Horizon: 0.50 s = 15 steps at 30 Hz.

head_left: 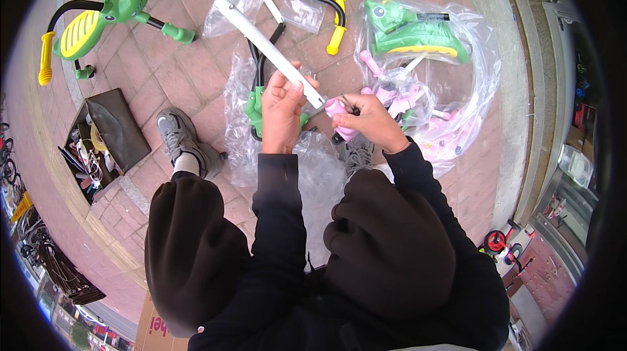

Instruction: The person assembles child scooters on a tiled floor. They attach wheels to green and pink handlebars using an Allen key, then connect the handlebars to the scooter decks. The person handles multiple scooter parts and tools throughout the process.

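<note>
My left hand (282,108) is closed around the lower part of a white metal tube (256,38), which slants up and away to the left. My right hand (373,121) grips a pink plastic leg piece (338,110) with black parts on it, right beside the tube's near end. Whether the tube touches the pink piece is hard to tell. Beneath my left hand lie green plastic leg parts (253,110) with black tubes, on crumpled clear plastic wrap (320,168). Both forearms are in dark sleeves, between my knees.
A green and yellow ride-on toy (121,8) stands at the far left. Nearer lies an open tool bag (117,130). Black handlebars with yellow grips (336,27) lie ahead. At right, a clear bag holds a green seat body (421,36) and pink parts. A kerb (516,89) runs along the right.
</note>
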{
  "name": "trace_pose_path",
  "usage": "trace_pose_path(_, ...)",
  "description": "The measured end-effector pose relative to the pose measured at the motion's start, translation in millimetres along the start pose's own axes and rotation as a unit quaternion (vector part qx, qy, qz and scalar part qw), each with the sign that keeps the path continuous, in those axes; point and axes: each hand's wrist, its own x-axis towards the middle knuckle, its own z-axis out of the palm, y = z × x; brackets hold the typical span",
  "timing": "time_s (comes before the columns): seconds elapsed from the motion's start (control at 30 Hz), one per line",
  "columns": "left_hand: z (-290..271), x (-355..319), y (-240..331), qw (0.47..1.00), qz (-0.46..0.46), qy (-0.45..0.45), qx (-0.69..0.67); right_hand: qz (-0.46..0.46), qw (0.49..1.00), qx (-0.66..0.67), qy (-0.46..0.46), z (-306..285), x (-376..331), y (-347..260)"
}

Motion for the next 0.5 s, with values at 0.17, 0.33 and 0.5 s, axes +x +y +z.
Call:
trace_pose_path(0.17,9,-6,4,0.999,0.025,0.031,-0.013,-0.006,0.999,-0.044,0.004,9,0,-5)
trace_pose_path(0.33,18,-9,14,0.996,0.029,0.042,0.069,-0.008,0.997,-0.068,0.03,13,-3,-11)
trace_pose_path(0.5,28,-8,12,0.993,0.018,0.046,0.108,-0.012,0.997,-0.054,0.044,12,-6,-14)
